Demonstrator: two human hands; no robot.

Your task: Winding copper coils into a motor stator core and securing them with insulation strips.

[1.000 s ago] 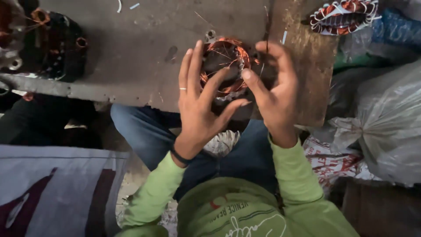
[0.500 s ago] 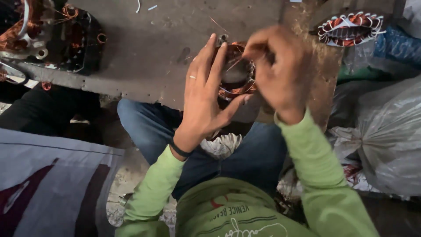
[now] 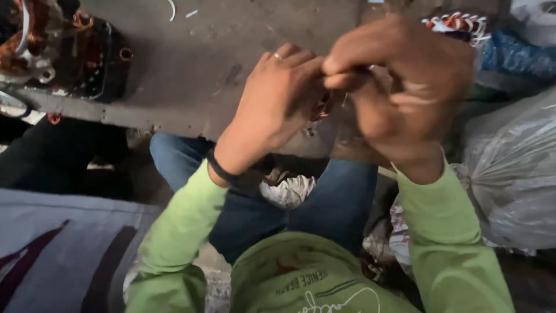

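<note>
Both hands close on a round copper-wound stator (image 3: 322,107), mostly hidden, at the edge of the scuffed grey table (image 3: 191,64). Left hand (image 3: 278,104) cups it; right hand (image 3: 405,87) pinches at its top.

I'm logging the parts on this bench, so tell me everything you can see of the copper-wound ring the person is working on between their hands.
The copper-wound motor ring is almost wholly hidden: only a sliver of reddish-orange winding and dark metal shows between the two hands. It sits at the near edge of the grey metal worktable, above the person's knees. The left hand cups it from the left with fingers curled over it; the right hand covers it from the right, fingertips pinched together above it. Its full shape, tilt and condition cannot be told.
</note>
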